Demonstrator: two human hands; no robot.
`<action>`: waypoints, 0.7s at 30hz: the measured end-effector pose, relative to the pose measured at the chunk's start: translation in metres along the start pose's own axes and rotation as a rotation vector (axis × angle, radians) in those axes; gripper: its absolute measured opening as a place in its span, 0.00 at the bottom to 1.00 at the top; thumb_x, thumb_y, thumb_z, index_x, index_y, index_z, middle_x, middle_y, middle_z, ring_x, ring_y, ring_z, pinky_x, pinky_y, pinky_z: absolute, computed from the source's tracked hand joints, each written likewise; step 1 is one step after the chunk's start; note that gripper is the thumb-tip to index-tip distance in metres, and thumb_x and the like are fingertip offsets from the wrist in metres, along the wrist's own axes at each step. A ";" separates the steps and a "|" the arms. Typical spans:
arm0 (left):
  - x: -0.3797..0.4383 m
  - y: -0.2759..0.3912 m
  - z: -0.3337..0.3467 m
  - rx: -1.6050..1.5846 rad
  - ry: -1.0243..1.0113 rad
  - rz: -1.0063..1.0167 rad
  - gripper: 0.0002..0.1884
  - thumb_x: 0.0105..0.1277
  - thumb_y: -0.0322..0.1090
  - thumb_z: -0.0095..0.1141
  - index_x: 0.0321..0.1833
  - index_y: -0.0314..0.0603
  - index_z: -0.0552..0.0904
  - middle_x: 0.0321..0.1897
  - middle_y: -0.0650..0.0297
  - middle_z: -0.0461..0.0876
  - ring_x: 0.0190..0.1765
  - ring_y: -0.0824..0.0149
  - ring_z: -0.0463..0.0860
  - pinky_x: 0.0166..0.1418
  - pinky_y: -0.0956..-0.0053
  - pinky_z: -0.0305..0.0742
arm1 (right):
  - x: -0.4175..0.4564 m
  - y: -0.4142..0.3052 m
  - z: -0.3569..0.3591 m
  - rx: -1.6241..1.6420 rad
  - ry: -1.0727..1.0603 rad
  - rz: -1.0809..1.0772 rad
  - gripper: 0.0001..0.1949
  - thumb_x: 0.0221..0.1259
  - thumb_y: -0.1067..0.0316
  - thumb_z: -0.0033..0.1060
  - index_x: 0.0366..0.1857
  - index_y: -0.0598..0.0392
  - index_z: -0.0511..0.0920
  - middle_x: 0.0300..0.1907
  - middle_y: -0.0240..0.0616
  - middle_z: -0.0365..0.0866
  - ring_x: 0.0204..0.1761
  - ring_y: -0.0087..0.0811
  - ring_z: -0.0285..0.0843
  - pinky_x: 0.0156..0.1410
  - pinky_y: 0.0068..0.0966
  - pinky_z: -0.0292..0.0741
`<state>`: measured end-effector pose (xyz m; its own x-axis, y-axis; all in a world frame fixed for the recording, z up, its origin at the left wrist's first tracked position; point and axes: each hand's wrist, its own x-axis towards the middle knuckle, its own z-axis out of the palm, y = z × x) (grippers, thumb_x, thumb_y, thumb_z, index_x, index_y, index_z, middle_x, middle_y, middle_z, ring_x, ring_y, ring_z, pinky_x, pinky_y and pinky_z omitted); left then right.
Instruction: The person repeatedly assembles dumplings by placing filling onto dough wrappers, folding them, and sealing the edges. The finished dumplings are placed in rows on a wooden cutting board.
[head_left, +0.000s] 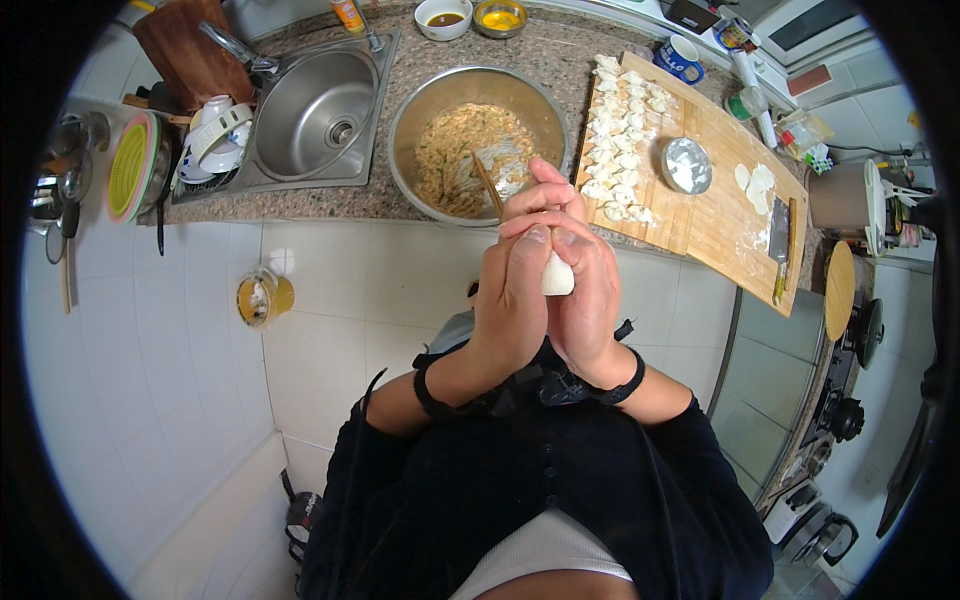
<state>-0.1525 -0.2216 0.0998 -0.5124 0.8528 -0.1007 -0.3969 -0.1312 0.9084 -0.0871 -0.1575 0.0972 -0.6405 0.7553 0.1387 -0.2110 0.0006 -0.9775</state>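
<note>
My left hand (517, 292) and my right hand (585, 292) are pressed together around one white dumpling (557, 276), thumbs side by side on top of it. Part of the dumpling shows below the thumbs; the fingers hide the rest. Just beyond the hands stands a large steel bowl (401, 180) of minced filling (450, 142), with wooden chopsticks (487, 182) leaning in it. To the right, rows of folded dumplings (619, 150) lie on a floured wooden board (709, 217). A small metal bowl of flour (687, 166) and several round wrappers (757, 187) are also on the board.
A cleaver (780, 229) lies at the board's right end. Behind stand a blue mug (679, 58), a white bowl of dark liquid (443, 19) and a bowl of yellow liquid (501, 18). A steel sink (319, 112) and a dish rack with bowls (217, 146) are on the left.
</note>
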 end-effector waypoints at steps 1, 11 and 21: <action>0.000 0.000 0.001 -0.007 -0.002 0.003 0.19 0.82 0.39 0.36 0.56 0.33 0.79 0.44 0.65 0.82 0.48 0.76 0.81 0.51 0.76 0.74 | 0.000 -0.001 0.001 -0.013 0.006 -0.010 0.21 0.67 0.63 0.41 0.41 0.64 0.88 0.66 0.53 0.75 0.82 0.47 0.55 0.85 0.45 0.53; -0.003 0.001 0.008 -0.106 0.005 0.034 0.17 0.80 0.35 0.38 0.62 0.36 0.77 0.46 0.68 0.80 0.49 0.77 0.81 0.55 0.75 0.72 | -0.005 -0.001 0.009 0.072 0.073 -0.043 0.19 0.67 0.66 0.40 0.37 0.63 0.86 0.54 0.44 0.79 0.79 0.44 0.58 0.85 0.44 0.50; -0.013 0.004 0.017 -0.181 0.024 0.064 0.19 0.78 0.31 0.39 0.67 0.39 0.74 0.47 0.71 0.79 0.51 0.78 0.80 0.58 0.73 0.70 | -0.017 -0.002 0.006 -0.079 0.015 -0.083 0.18 0.70 0.63 0.42 0.40 0.61 0.86 0.59 0.48 0.80 0.78 0.43 0.61 0.82 0.43 0.55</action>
<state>-0.1348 -0.2246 0.1111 -0.5582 0.8278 -0.0564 -0.4922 -0.2757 0.8257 -0.0800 -0.1740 0.0978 -0.6118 0.7606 0.2174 -0.2035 0.1143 -0.9724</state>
